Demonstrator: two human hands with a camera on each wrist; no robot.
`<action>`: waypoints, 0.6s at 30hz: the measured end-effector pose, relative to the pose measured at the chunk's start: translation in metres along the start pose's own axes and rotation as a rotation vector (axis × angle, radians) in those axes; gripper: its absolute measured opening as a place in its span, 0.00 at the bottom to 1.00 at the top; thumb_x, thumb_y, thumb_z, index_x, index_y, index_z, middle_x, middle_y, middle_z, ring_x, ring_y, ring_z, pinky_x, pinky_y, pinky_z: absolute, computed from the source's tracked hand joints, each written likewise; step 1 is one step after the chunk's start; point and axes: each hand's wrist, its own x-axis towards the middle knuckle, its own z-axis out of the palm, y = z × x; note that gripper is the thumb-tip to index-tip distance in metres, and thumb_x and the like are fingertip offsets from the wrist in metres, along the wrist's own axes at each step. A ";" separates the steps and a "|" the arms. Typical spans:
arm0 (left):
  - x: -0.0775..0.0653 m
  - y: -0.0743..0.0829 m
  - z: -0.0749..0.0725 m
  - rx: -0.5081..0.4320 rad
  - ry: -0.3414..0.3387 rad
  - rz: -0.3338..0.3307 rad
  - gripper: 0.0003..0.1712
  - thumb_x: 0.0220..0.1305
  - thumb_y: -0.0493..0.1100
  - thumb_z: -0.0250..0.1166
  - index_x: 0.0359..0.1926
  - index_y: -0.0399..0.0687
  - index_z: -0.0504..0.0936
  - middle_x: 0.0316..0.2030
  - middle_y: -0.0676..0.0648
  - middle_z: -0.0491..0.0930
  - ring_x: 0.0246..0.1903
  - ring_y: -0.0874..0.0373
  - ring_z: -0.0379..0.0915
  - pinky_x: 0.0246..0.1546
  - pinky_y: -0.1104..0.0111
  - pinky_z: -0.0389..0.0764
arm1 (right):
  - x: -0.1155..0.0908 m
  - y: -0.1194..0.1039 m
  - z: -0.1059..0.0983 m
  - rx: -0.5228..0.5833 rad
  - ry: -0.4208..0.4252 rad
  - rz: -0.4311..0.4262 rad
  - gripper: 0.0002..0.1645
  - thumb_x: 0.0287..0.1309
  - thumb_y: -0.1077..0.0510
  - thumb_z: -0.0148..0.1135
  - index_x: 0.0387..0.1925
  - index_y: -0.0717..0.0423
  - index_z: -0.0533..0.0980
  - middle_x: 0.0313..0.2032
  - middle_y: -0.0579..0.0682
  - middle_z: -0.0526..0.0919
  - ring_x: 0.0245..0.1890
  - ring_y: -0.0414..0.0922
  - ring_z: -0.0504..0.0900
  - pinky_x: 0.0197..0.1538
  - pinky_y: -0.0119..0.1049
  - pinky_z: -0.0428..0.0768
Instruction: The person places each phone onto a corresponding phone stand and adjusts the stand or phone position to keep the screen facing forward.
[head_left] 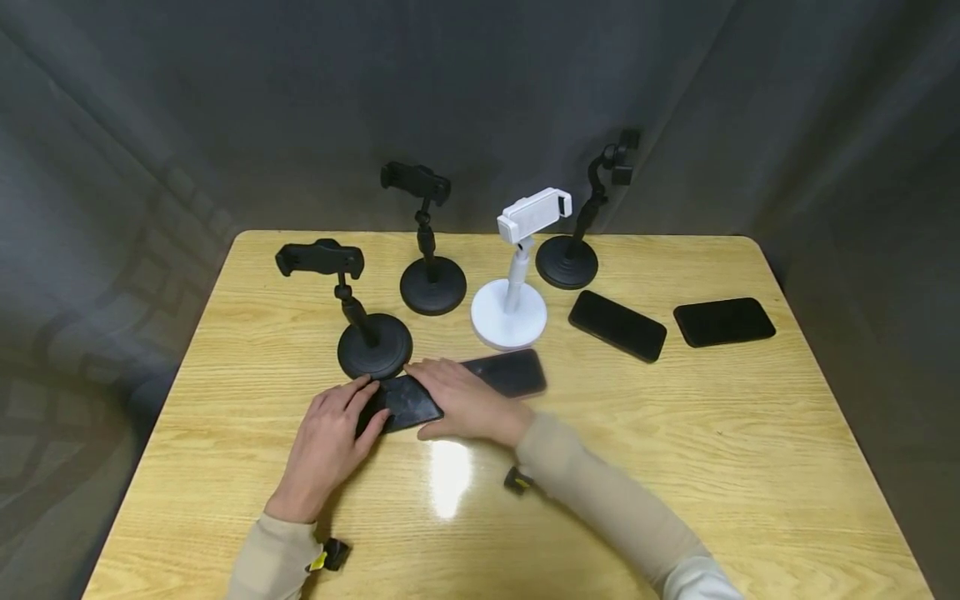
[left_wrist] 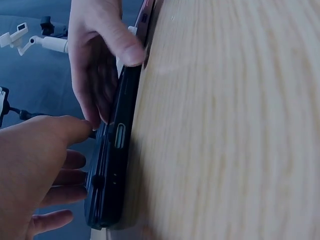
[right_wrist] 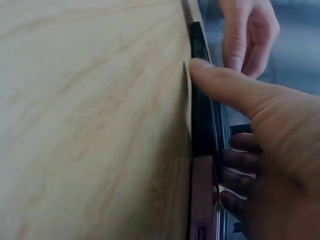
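Observation:
A black phone (head_left: 408, 404) lies flat on the table, in front of the leftmost black phone stand (head_left: 375, 346). My right hand (head_left: 468, 402) spans its right end, thumb (right_wrist: 220, 82) at the near edge and fingers toward the far edge, gripping it. Over the left end is my left hand (head_left: 330, 433), its fingers spread loosely and resting about the phone. The left wrist view shows the phone's side edge (left_wrist: 116, 170) with its port, close to the left thumb (left_wrist: 72, 129). A second phone with a pinkish edge (head_left: 513, 372) lies partly behind my right hand.
Behind stand a black phone stand (head_left: 433, 286), a white phone stand (head_left: 510, 315) and another black phone stand (head_left: 567, 262). Two dark phones, one angled (head_left: 618, 326) and one farther right (head_left: 723, 322), lie on the wooden table (head_left: 675, 467). Grey curtains (head_left: 480, 100) surround it.

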 end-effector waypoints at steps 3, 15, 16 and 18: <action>0.000 0.000 0.000 0.000 0.007 0.002 0.28 0.55 0.52 0.66 0.50 0.36 0.81 0.51 0.38 0.78 0.49 0.44 0.73 0.51 0.50 0.73 | -0.001 0.000 0.002 -0.040 0.011 -0.027 0.58 0.48 0.36 0.65 0.72 0.59 0.53 0.66 0.54 0.64 0.65 0.47 0.60 0.70 0.42 0.55; 0.001 -0.002 -0.004 -0.012 0.066 -0.023 0.30 0.55 0.53 0.65 0.52 0.35 0.80 0.50 0.36 0.79 0.48 0.44 0.74 0.51 0.49 0.73 | -0.002 -0.001 -0.003 -0.099 0.103 -0.083 0.54 0.48 0.38 0.66 0.69 0.61 0.58 0.58 0.51 0.72 0.56 0.44 0.67 0.62 0.38 0.68; 0.001 -0.002 -0.006 -0.013 0.073 -0.025 0.30 0.55 0.53 0.65 0.52 0.35 0.80 0.50 0.36 0.79 0.48 0.44 0.74 0.51 0.49 0.73 | -0.002 -0.002 -0.004 -0.115 0.101 -0.085 0.54 0.48 0.37 0.65 0.69 0.60 0.58 0.58 0.51 0.72 0.56 0.44 0.67 0.61 0.38 0.69; 0.003 -0.001 -0.008 -0.018 0.081 -0.030 0.30 0.55 0.53 0.65 0.52 0.35 0.80 0.50 0.36 0.79 0.48 0.44 0.74 0.51 0.48 0.73 | -0.003 -0.003 -0.007 -0.155 0.099 -0.097 0.54 0.48 0.36 0.65 0.70 0.59 0.58 0.58 0.51 0.71 0.54 0.43 0.67 0.58 0.37 0.71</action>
